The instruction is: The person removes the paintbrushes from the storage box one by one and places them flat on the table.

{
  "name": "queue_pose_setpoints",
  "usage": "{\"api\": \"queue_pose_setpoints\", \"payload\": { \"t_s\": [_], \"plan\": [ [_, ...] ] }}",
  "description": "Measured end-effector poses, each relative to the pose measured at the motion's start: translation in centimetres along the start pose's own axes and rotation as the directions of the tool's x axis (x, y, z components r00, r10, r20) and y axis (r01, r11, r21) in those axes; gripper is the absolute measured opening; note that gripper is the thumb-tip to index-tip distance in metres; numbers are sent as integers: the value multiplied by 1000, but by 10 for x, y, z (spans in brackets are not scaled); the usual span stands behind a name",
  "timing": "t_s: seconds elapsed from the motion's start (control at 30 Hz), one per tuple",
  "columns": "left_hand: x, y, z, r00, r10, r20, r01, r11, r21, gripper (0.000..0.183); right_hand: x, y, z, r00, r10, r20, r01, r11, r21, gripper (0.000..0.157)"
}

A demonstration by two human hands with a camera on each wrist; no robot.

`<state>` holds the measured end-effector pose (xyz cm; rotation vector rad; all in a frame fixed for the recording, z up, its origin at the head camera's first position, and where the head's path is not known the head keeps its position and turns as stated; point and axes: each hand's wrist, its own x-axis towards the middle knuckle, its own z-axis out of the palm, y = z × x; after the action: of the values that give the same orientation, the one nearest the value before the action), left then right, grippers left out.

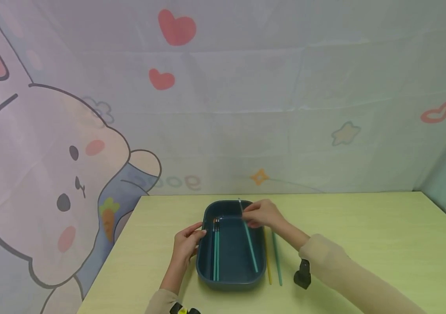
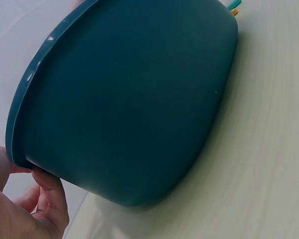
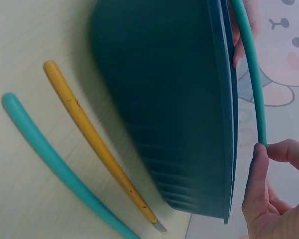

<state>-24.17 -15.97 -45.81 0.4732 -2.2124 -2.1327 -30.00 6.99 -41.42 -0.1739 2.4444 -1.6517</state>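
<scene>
A slender teal-handled paintbrush (image 1: 251, 248) slants over a deep, dark-teal, round-cornered tray (image 1: 232, 264), pinched by a person's right hand (image 1: 265, 213); the left hand (image 1: 185, 242) pinches the tray's rim. Inside lie 3 slim brushes (image 1: 217, 257). Outside, 1 yellow-handled brush (image 1: 268, 264) and 1 green-handled brush (image 1: 277, 264) rest on the pale yellow table (image 1: 368, 235).

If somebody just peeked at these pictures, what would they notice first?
Probably the big cartoon bunny on the left side of the backdrop. Next, perhaps the dark blue-green tray on the pale table, its rim held by the left hand, and the green brush that the right hand pinches over it.
</scene>
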Motion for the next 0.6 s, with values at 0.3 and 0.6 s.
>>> {"api": "queue_pose_setpoints", "payload": {
  "t_s": [0.3, 0.6],
  "plan": [
    [0, -1, -2, 1000, -1, -2, 1, 1000, -2, 42, -4, 2, -8, 1000, 21, 4, -21, 999, 26, 25],
    [1, -1, -5, 1000, 6, 6, -6, 1000, -1, 43, -6, 8, -17, 1000, 24, 1, -24, 999, 22, 29]
  ]
}}
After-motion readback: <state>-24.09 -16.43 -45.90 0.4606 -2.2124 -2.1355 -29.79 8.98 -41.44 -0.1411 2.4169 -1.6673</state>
